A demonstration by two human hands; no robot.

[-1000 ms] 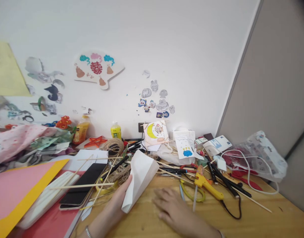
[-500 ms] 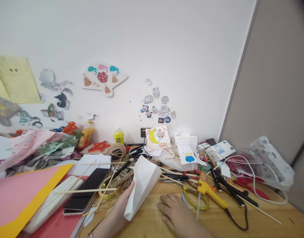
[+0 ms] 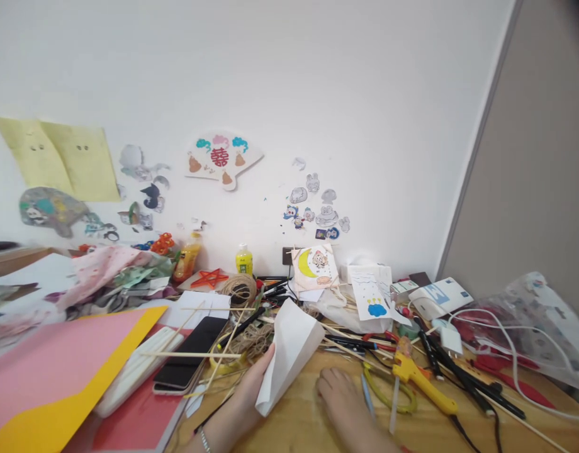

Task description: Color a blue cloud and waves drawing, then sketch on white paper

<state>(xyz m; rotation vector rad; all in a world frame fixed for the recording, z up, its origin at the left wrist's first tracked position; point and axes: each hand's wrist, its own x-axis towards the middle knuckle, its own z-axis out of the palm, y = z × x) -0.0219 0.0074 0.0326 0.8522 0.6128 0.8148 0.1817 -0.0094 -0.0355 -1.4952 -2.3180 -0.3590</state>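
A folded sheet of white paper (image 3: 289,352) stands tilted over the near middle of the table, its creased flaps spreading toward the top. My left hand (image 3: 258,384) is closed around its lower left side, the thumb along the edge. To the right, my right hand (image 3: 341,399) rests low on the bare wood with its fingers slightly bent and nothing visible in them. Just beyond that hand lie a thin blue stick (image 3: 367,395), a roll of yellow-green tape (image 3: 410,406) and a yellow hot glue gun (image 3: 424,384) with a glue stick beneath its nozzle.
Thin wooden sticks (image 3: 195,355), a dark phone (image 3: 192,355), twine (image 3: 240,290) and black markers (image 3: 428,349) clutter the table. Pink and yellow card (image 3: 77,365) covers the left. A white charger (image 3: 450,340) with its cable and a plastic bag (image 3: 549,327) occupy the right.
The view has turned left, so everything sits further right in the picture. My right hand's fingers are drawn in more than before. My left hand keeps hold of the paper.
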